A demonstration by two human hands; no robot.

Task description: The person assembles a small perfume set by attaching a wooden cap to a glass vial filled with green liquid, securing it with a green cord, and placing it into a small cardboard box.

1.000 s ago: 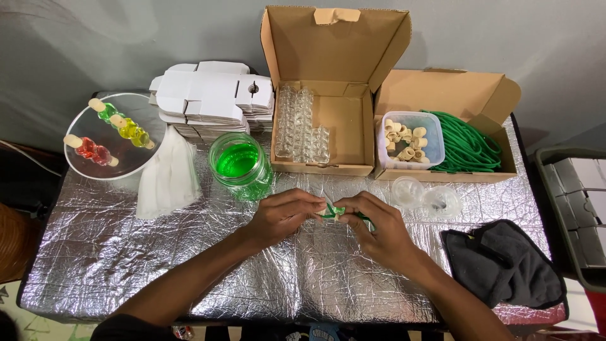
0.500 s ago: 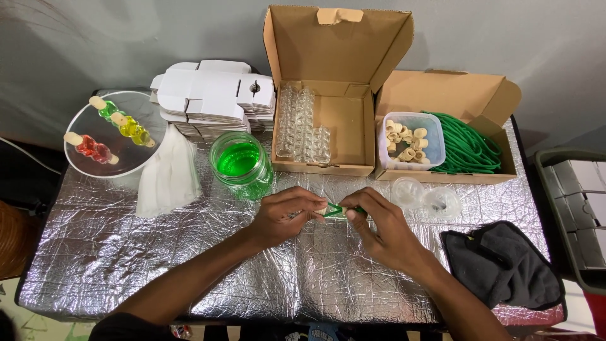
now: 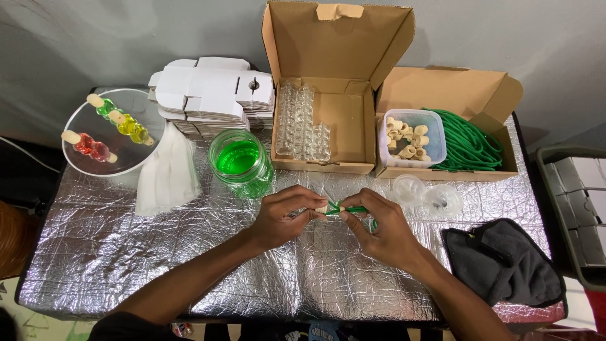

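Over the middle of the foil-covered table point(image 3: 158, 265), the left hand point(image 3: 284, 218) and right hand point(image 3: 379, 227) meet. The left fingers point(image 3: 309, 203) pinch a small cork-stoppered bottle point(image 3: 323, 208), mostly hidden in the grip. The right fingers point(image 3: 353, 202) are closed on a green cord point(image 3: 355, 209) at the bottle's mouth.

Just behind the hands stands one glass jar of green liquid point(image 3: 240, 161). To its left lies one small pile of white cloth bags point(image 3: 165, 173). Beyond that, a round clear dish point(image 3: 136, 161) carries three corked bottles: one green point(image 3: 104, 106), one yellow point(image 3: 131, 126) and one red point(image 3: 88, 146).

At the back, a stack of flat white die-cut cartons point(image 3: 211, 91) sits beside two open brown cardboard boxes. The taller box point(image 3: 344, 38), lid up, holds rows of clear empty bottles point(image 3: 302, 123). The lower box point(image 3: 461, 91) holds one clear plastic tub of corks point(image 3: 410, 136) and a heap of green cords point(image 3: 470, 142).

Two clear round lids point(image 3: 426, 194) lie right of the hands. One dark cloth point(image 3: 505, 265) rests near the table's right corner, and a grey bin point(image 3: 577, 208) stands off the right edge.
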